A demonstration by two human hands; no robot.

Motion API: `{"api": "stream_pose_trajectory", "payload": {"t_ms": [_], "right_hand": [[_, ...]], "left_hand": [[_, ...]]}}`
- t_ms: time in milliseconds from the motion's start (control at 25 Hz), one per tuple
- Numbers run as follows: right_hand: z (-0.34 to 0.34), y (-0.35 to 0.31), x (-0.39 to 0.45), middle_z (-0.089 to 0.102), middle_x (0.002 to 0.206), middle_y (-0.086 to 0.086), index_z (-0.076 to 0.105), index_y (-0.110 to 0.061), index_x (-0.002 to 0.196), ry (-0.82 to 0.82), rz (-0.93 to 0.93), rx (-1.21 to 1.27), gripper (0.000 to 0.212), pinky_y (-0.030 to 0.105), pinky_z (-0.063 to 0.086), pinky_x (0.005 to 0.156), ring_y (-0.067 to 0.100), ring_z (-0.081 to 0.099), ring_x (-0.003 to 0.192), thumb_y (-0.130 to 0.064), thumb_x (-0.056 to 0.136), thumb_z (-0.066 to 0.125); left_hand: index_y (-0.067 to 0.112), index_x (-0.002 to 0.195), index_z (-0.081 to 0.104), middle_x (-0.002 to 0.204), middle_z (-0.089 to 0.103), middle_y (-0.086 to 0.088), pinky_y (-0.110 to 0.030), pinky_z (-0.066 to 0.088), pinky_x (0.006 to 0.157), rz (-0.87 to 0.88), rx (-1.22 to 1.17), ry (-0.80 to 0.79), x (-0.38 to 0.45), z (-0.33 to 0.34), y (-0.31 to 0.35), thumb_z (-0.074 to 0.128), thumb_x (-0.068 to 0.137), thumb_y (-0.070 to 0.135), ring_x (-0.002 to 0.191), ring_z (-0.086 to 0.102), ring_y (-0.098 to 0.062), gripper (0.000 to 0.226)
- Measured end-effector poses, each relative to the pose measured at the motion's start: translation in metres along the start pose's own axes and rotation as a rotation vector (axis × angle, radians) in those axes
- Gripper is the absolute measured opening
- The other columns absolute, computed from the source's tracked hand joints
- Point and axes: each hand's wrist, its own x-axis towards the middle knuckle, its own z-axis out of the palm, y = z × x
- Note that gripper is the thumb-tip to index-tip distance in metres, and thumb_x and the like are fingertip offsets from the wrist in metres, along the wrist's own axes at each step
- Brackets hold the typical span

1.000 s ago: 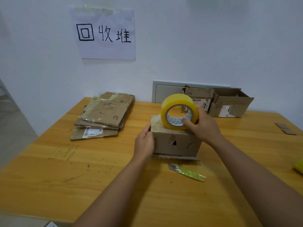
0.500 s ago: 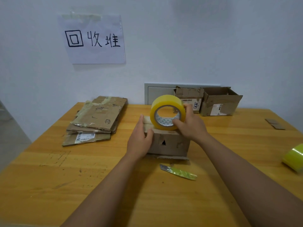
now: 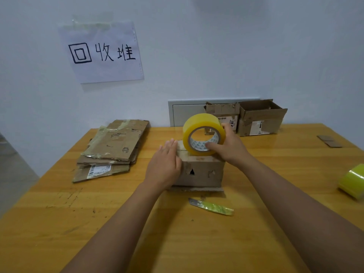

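Observation:
A small closed cardboard box (image 3: 204, 171) stands in the middle of the wooden table (image 3: 59, 223). On its top sits a big yellow roll of tape (image 3: 197, 123), upright on its edge. My right hand (image 3: 231, 147) grips the roll, with fingers through its core and the thumb behind. My left hand (image 3: 166, 163) lies flat with straight fingers on the box's top left edge, pressing down beside the roll.
A green-handled utility knife (image 3: 213, 206) lies just in front of the box. Flattened cardboard (image 3: 116, 148) is stacked at the left. Two open boxes (image 3: 260, 119) stand at the back by the wall. A second tape roll (image 3: 352, 182) sits at the right edge.
My left hand went from gripping the box's left corner to lying flat on its top. The roll stayed on the box in my right hand.

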Motion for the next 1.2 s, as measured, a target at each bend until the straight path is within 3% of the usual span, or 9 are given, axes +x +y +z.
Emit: {"api": "stream_pose_trajectory", "payload": {"t_ms": [80,160,240,400,560,680,880,1080,1200], "right_hand": [[0.002,0.0,0.0,0.06,0.105,-0.001,0.038,-0.023,0.127,0.001,-0.003,-0.042,0.058,0.04,0.055,0.075,0.021,0.061,0.095,-0.029,0.083,0.075],[0.001,-0.001,0.001,0.059,0.104,-0.002,0.039,-0.022,0.125,-0.003,-0.008,-0.046,0.05,0.044,0.055,0.079,0.022,0.061,0.097,-0.027,0.086,0.071],[-0.005,-0.004,0.002,0.054,0.099,-0.008,0.042,-0.021,0.121,0.024,-0.025,0.022,0.037,0.044,0.054,0.081,0.021,0.058,0.097,-0.021,0.091,0.064],[-0.012,0.0,-0.002,0.053,0.096,-0.011,0.046,-0.022,0.116,0.166,-0.064,0.118,0.028,0.038,0.051,0.078,0.02,0.057,0.096,-0.012,0.094,0.058],[-0.009,0.009,-0.006,0.056,0.106,-0.002,0.04,-0.022,0.126,0.098,-0.036,0.072,0.05,0.036,0.051,0.078,0.02,0.058,0.098,-0.02,0.087,0.071],[-0.011,0.009,-0.008,0.056,0.106,-0.005,0.034,-0.025,0.13,0.072,0.002,0.046,0.063,0.031,0.05,0.073,0.018,0.058,0.096,-0.025,0.083,0.076],[-0.008,0.005,-0.01,0.059,0.107,-0.002,0.033,-0.024,0.131,0.104,-0.024,-0.039,0.063,0.036,0.052,0.073,0.02,0.06,0.094,-0.026,0.084,0.075],[-0.025,0.004,-0.006,0.054,0.099,-0.008,0.039,-0.024,0.124,0.122,-0.01,0.105,0.044,0.049,0.059,0.075,0.023,0.063,0.096,-0.011,0.091,0.063],[-0.027,0.009,-0.009,0.058,0.1,-0.003,0.047,-0.02,0.119,0.143,0.08,0.216,0.03,0.04,0.061,0.069,0.024,0.065,0.098,-0.013,0.093,0.061]], "left_hand": [[0.014,0.148,0.036,0.154,0.038,-0.007,-0.04,0.026,0.118,-0.021,-0.086,0.027,-0.001,0.003,-0.001,0.033,0.105,0.036,0.146,0.029,-0.021,0.049],[0.015,0.148,0.037,0.153,0.041,-0.004,-0.042,0.032,0.115,-0.03,-0.081,0.04,-0.003,0.004,-0.001,0.033,0.105,0.044,0.143,0.032,-0.019,0.052],[0.016,0.151,0.033,0.155,0.038,-0.004,-0.042,0.029,0.116,-0.014,-0.019,0.028,-0.003,0.004,-0.002,0.03,0.105,0.042,0.143,0.033,-0.018,0.053],[0.022,0.157,0.018,0.163,0.02,-0.001,-0.035,0.006,0.122,0.014,0.081,-0.04,-0.002,0.001,-0.004,0.015,0.105,0.043,0.15,0.012,-0.013,0.056],[0.036,0.156,0.008,0.164,0.014,-0.002,-0.036,-0.003,0.122,0.028,0.162,-0.093,-0.002,0.0,0.001,0.004,0.097,0.05,0.152,0.004,-0.015,0.061],[0.03,0.157,0.011,0.165,0.011,-0.004,-0.034,-0.008,0.12,0.052,0.27,-0.067,0.001,-0.003,0.007,-0.001,0.095,0.049,0.152,0.001,-0.016,0.066],[0.009,0.155,0.02,0.162,0.02,-0.01,-0.026,0.005,0.119,0.037,0.144,-0.067,0.005,0.005,0.03,0.019,0.104,0.051,0.15,0.014,-0.016,0.066],[0.014,0.156,0.017,0.162,0.022,-0.006,-0.031,0.011,0.121,0.048,0.148,-0.092,0.003,0.004,0.026,0.02,0.105,0.047,0.15,0.015,-0.016,0.061],[0.016,0.157,0.016,0.164,0.017,-0.004,-0.031,0.006,0.121,0.075,0.177,-0.136,0.006,0.003,0.025,0.015,0.105,0.046,0.151,0.009,-0.015,0.059]]}}
